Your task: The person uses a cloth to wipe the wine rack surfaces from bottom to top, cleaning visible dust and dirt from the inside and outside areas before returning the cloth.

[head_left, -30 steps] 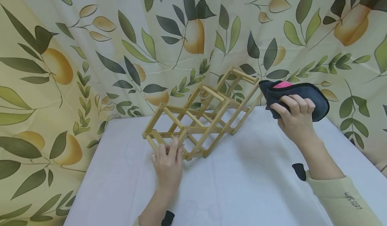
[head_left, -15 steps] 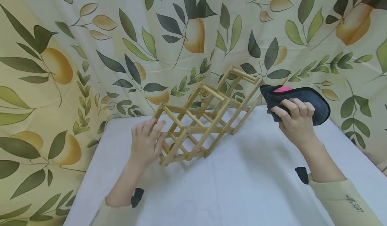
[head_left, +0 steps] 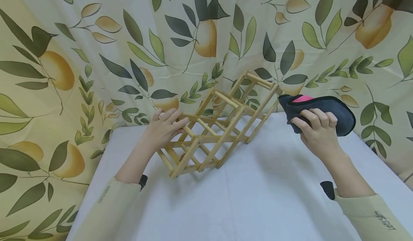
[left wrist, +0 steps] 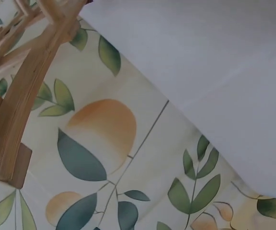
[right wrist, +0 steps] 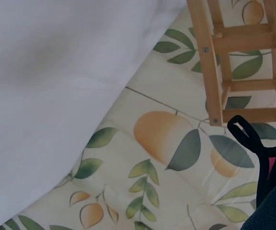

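Observation:
A light wooden folding rack (head_left: 211,139) of crossed slats and round rods stands at an angle on the table. My left hand (head_left: 162,128) is at the rack's upper left end, fingers spread loosely over its corner and covering it in the head view. At the right, my right hand (head_left: 317,130) grips a navy cloth item (head_left: 345,117) with black edging and a bright pink inside, held up beyond the rack's right end. It looks soft and pouch-like. In the right wrist view a black loop (right wrist: 243,132) on this item sits beside the rack's end (right wrist: 246,115).
A white cloth (head_left: 251,205) covers the table. Behind and to the left hangs a curtain (head_left: 106,65) printed with leaves and fruit. A dark reddish spot (head_left: 182,157) shows low in the rack's left part.
My left hand has left the rack's lower front rod, swung left, then risen to its upper left end. My right hand and the navy item have sunk slightly and shifted a little right.

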The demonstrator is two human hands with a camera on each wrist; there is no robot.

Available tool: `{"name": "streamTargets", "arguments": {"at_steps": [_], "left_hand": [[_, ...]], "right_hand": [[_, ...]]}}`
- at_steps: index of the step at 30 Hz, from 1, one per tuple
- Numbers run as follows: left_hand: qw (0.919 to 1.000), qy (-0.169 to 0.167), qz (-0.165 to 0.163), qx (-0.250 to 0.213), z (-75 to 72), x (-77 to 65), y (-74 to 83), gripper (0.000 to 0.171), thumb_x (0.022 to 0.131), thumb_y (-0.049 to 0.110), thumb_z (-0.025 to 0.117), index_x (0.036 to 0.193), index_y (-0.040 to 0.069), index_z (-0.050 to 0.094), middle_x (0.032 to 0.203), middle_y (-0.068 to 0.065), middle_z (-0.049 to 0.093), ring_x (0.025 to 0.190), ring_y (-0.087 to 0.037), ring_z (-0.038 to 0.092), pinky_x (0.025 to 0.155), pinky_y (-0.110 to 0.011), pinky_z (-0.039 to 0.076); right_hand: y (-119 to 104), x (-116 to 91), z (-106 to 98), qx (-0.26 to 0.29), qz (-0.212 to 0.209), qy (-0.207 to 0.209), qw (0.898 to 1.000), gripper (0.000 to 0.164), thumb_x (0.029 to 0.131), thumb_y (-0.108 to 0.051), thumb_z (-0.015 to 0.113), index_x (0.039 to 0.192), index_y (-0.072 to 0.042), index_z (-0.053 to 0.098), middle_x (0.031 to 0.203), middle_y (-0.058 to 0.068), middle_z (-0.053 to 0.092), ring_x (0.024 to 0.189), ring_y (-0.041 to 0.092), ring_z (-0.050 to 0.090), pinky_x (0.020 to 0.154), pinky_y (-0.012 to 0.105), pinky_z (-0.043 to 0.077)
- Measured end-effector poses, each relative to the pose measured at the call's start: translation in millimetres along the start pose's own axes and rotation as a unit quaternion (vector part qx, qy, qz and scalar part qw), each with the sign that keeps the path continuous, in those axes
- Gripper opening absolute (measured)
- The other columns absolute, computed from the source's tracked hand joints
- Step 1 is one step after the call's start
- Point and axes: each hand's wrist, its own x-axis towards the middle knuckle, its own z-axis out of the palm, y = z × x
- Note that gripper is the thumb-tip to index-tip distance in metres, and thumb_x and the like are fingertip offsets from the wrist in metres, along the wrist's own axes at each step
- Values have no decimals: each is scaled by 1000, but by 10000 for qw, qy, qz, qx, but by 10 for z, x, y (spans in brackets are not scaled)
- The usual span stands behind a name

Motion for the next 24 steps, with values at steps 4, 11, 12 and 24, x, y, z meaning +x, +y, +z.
{"name": "streamTargets", "arguments": {"at_steps": [4, 11, 12, 24], "left_hand": [[9994, -137, -137, -295, 46, -3, 14, 23, 91, 37, 37, 104, 20, 46, 104, -6, 46, 101, -24, 42, 84, -46, 25], [9967, 40, -318, -748, 70, 2, 113, 39, 97, 42, 19, 99, 17, 49, 100, -7, 47, 103, -26, 44, 86, -44, 29], [9962, 99, -323, -801, 69, 7, 132, 42, 97, 42, 15, 98, 17, 49, 98, -6, 46, 102, -26, 44, 86, -43, 29], [9949, 802, -270, -548, 23, 74, 342, 40, 99, 40, 19, 93, 13, 49, 88, -6, 43, 86, -24, 39, 79, -36, 31]], "right_hand": [[8, -24, -2, -6, 34, -8, 10000, 16, 96, -16, 29, 104, -14, 42, 112, 15, 36, 101, 35, 30, 75, 52, 17], [-15, -29, 14, 42, 65, 73, 9999, 15, 96, -15, 30, 104, -13, 43, 111, 16, 36, 101, 35, 30, 75, 52, 17], [-19, -27, 17, 28, 82, 107, 9999, 15, 96, -17, 30, 104, -13, 43, 111, 15, 36, 100, 35, 30, 74, 52, 17], [-57, -40, 32, 72, 235, 219, 9995, 19, 98, -23, 28, 104, -13, 42, 110, 17, 37, 100, 35, 30, 75, 52, 16]]}}
